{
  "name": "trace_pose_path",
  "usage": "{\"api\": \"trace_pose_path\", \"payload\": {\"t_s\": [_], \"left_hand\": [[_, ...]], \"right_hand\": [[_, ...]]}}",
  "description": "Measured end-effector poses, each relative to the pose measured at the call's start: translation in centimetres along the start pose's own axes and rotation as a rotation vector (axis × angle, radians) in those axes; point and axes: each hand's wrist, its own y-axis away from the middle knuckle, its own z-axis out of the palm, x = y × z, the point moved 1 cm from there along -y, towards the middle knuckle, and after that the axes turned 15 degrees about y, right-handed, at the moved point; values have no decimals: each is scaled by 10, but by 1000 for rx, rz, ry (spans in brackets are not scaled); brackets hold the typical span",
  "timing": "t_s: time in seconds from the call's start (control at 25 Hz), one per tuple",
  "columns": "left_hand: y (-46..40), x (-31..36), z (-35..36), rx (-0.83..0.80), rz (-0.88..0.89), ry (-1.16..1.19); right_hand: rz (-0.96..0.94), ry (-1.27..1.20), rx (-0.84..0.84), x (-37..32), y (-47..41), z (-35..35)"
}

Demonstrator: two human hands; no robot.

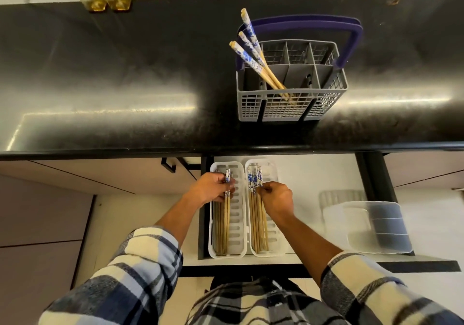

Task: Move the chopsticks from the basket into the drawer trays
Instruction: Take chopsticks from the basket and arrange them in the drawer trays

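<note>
Seen from above: both hands reach into an open drawer. The left hand [213,186] pinches chopsticks [226,214] over the left tray [238,224], laying them lengthwise; the right hand [276,199] fingers those in the right tray [276,244]. More lean in the basket [291,108] on the counter [100,73].

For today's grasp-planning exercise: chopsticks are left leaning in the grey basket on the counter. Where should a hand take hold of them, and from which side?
Grip the chopsticks in the basket by their blue-and-white patterned upper ends, which stick out above the basket rim at its left. Come from above and the left, probably pulling along their lean: the tips sit down in a compartment and the blue handle arches over the far side.
</note>
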Motion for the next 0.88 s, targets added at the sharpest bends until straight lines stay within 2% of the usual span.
{"api": "trace_pose_path", "payload": {"t_s": [0.16,0.48,0.88], "left_hand": [[-15,-6,10,74,-24,-28],[-46,-20,24,271,-123,-512],[-51,-14,42,314,-241,-734]], "right_hand": [[63,54,19,0,-9,5],[238,120,-9,-13,-18,16],[256,154,-35,-15,-21,17]]}}
